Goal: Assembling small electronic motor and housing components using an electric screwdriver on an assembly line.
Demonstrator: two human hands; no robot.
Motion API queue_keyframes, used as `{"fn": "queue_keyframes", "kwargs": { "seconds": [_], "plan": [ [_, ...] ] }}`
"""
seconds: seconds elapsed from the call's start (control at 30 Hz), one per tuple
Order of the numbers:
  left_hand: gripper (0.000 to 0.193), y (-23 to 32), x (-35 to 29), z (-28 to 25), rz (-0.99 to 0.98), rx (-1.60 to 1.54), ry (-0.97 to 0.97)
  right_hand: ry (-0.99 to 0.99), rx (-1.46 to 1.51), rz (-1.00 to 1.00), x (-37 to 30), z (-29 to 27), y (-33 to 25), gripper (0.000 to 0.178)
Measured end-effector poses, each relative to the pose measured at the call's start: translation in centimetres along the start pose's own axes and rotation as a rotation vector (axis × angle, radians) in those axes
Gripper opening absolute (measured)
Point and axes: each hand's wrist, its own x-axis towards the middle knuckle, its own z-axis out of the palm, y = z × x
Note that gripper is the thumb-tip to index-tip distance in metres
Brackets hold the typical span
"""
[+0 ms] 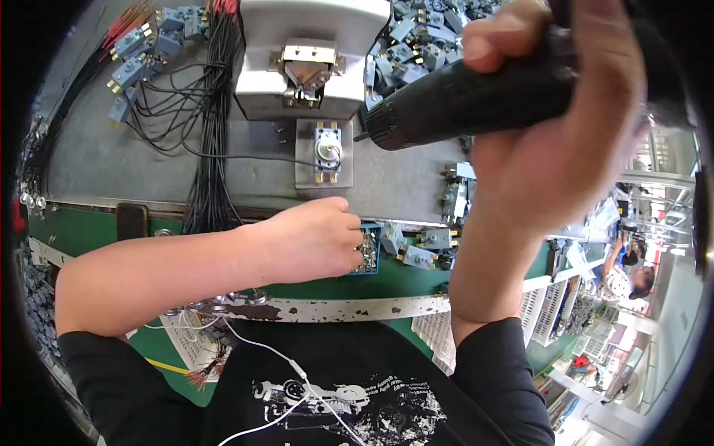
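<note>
Right hand point(550, 160), fingers clamped around a black cylindrical power screwdriver point(461, 104); its ribbed nose points toward a brass-tabbed component point(327, 151) on a smooth metal block point(304, 176). Left hand point(320, 239) curls beside a blue tray point(377, 254), grip indeterminable.

At two o'clock the driver point(468, 104) was black; at ten, the wires point(213, 119) too. The switch point(328, 149) at eleven was grey with brassy tabs point(320, 178), the press point(260, 52) at twelve silver. At six, a white rail point(342, 311) showed brown patches, the black shirt point(327, 346) white print point(353, 396).
</note>
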Motion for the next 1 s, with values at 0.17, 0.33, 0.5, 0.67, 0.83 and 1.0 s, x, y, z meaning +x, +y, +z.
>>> {"fn": "queue_keyframes", "kwargs": {
  "seconds": [0.17,0.33,0.5,0.67,0.83,1.0],
  "plan": [
    [0.008,0.2,-0.1,0.2,-0.055,-0.088,0.046,0.046,0.001,-0.034,1.3,0.5,-0.7,0.037],
    [0.008,0.2,-0.5,-0.2,-0.122,-0.241,0.147,0.059,0.000,-0.043,2.8,1.7,-0.5,0.038],
    [0.016,0.6,-0.7,-0.6,-0.118,-0.189,0.097,-0.465,0.198,-1.170,7.8,3.2,6.3,0.070],
    [0.014,0.5,-0.5,-1.4,-0.117,-0.227,0.080,0.004,0.071,-0.426,3.0,5.5,2.9,0.106],
    [0.010,-0.1,-1.5,-4.1,-0.136,-0.208,0.272,0.098,0.169,0.005,1.3,5.4,0.7,0.085],
    [0.010,-2.5,-3.5,-5.9,-0.570,-0.119,0.525,0.075,0.089,-0.017,1.1,1.5,-1.2,0.057]
  ]
}}
